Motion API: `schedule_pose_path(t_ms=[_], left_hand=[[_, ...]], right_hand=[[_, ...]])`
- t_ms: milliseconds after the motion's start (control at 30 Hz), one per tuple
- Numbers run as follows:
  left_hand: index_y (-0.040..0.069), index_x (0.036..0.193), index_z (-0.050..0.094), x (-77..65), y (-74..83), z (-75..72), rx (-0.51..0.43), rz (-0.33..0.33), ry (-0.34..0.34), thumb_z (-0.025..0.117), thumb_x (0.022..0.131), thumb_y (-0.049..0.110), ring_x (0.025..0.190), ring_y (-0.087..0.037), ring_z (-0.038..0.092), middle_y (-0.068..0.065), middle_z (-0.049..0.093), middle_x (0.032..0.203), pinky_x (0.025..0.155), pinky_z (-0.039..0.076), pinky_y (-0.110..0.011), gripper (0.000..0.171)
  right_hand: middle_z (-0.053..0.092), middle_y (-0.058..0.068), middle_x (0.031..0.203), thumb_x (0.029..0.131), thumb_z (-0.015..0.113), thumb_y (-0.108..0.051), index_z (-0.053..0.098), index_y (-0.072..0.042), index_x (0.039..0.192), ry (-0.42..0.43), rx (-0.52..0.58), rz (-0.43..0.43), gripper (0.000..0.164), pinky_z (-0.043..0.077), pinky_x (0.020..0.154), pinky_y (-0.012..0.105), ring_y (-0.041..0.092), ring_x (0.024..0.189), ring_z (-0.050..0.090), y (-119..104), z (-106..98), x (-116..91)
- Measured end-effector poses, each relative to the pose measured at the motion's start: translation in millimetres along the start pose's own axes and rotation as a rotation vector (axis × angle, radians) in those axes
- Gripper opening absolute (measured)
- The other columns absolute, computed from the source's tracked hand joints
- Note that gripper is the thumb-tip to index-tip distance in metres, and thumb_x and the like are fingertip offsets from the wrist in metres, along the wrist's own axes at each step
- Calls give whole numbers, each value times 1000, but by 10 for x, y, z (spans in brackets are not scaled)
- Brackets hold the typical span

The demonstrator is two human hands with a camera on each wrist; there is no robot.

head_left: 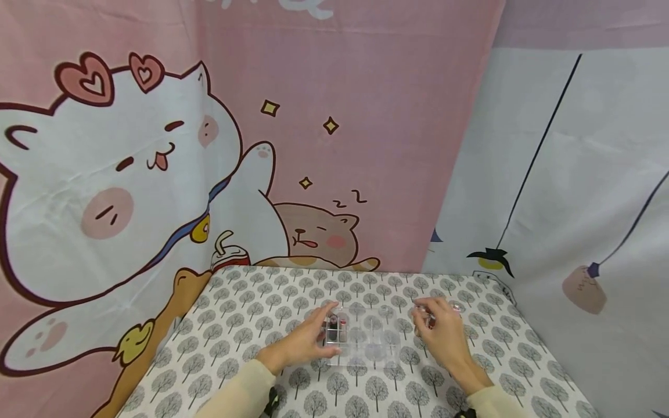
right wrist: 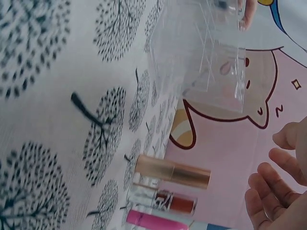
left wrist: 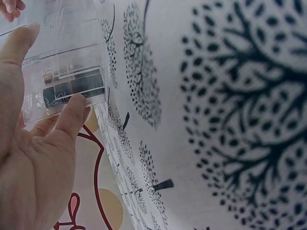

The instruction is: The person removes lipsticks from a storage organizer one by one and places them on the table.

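A clear plastic organizer box [head_left: 366, 342] with compartments stands on the table. My left hand [head_left: 300, 345] holds its left end, thumb at the near side and fingers at the far side. Inside that end stand a black tube [left wrist: 72, 90] and a small tube with a reddish top [head_left: 343, 328]. My right hand [head_left: 441, 331] hovers right of the box, fingers loosely bent, with nothing in them. Near it stand a gold lipstick tube [right wrist: 172, 171], a clear lip gloss tube with red contents [right wrist: 181, 203] and a pink tube [right wrist: 156, 220]; in the head view the hand mostly hides them.
A white cloth with grey trees [head_left: 345, 395] covers the table. Behind it hangs a pink curtain [head_left: 387, 145] with cartoon animals, and a pale curtain [head_left: 575, 203] hangs on the right.
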State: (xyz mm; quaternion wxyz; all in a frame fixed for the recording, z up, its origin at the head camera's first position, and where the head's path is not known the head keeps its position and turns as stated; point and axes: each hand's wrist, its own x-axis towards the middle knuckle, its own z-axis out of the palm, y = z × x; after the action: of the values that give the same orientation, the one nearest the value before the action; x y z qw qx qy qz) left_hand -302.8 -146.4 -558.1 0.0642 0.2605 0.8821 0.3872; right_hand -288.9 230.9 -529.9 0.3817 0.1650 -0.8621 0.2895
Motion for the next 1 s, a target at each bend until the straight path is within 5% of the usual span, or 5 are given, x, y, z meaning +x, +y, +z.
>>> schedule_pose_path(t_ms=[267,500,667,1000], left_hand=[[50,185,11,-24,-1,18,-1,-6,-9,92,101,49,148,-39,70,-17,26,193,127,62,-53,117],[49,185,12,-28,3,34,5,2,-10,93,100,50,146,-40,72,-19,27,193,126,64,-51,118],[51,185,10,-14,0,24,5,-1,-7,92,100,52,146,-39,72,-17,25,193,127,63,-52,117],[50,185,12,-14,12,-5,28,20,20,93,99,53,144,-38,72,-20,34,189,125,64,-57,118]], right_hand=[[80,8,108,92,94,2,86,-7,119,-16,23,-37,29,52,54,18,5,66,59,-139,172,-23],[81,6,111,90,97,0,87,-10,119,-26,13,-89,32,72,75,34,22,97,79,-262,343,-57],[83,6,114,92,96,-2,87,-11,119,-68,36,-105,29,73,80,41,23,97,81,-341,431,-37],[83,2,120,94,95,-6,86,-16,125,-220,68,-49,34,72,83,31,20,104,81,-502,605,-25]])
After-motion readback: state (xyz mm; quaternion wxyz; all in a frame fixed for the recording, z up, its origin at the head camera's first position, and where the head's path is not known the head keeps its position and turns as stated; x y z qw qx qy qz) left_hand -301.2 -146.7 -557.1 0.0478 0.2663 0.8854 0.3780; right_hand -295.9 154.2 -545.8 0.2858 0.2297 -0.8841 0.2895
